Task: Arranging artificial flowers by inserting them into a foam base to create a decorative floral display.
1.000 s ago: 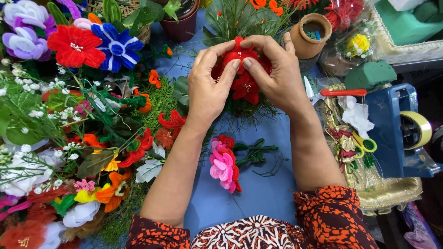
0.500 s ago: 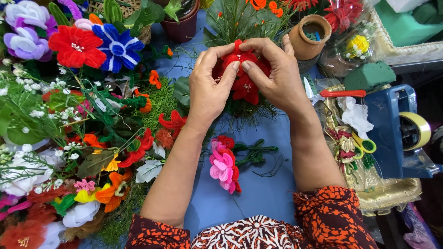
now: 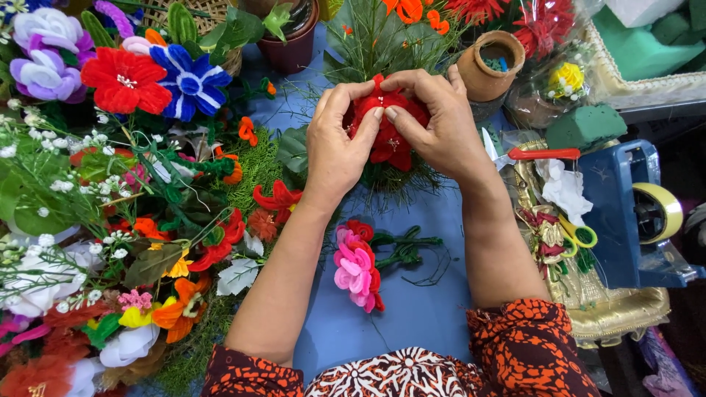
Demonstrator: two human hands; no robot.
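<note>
— So, where are your hands right now?

— Both up at the middle of the blue table (image 3: pixel 412 323), closed around a red artificial flower (image 3: pixel 390 136). Your left hand (image 3: pixel 340 143) cups it from the left side, thumb pressed onto the petals; your right hand (image 3: pixel 434 125) wraps over it from the right, thumb tip meeting the left thumb on the bloom. The fingers of both hands are curled and pinching the red petals, not spread.

— And the flower itself?

— It sits above a tuft of green needle-like foliage (image 3: pixel 397 180), just in front of a spray of green stems (image 3: pixel 375 37). How it is fixed below, you cannot tell; your hands cover that.

— What lies near you?

— A pink and red flower (image 3: pixel 357 268) with a green wire stem (image 3: pixel 408 246) lies on the table between your forearms. To your left, a heap of mixed fake flowers, among them a red bloom (image 3: pixel 125 79) and a blue-and-white one (image 3: pixel 190 81). To your right, a small clay pot (image 3: pixel 491 66), a block of green foam (image 3: pixel 585 125), a blue tape dispenser (image 3: pixel 625 213) and yellow-handled scissors (image 3: pixel 581 235).
</note>
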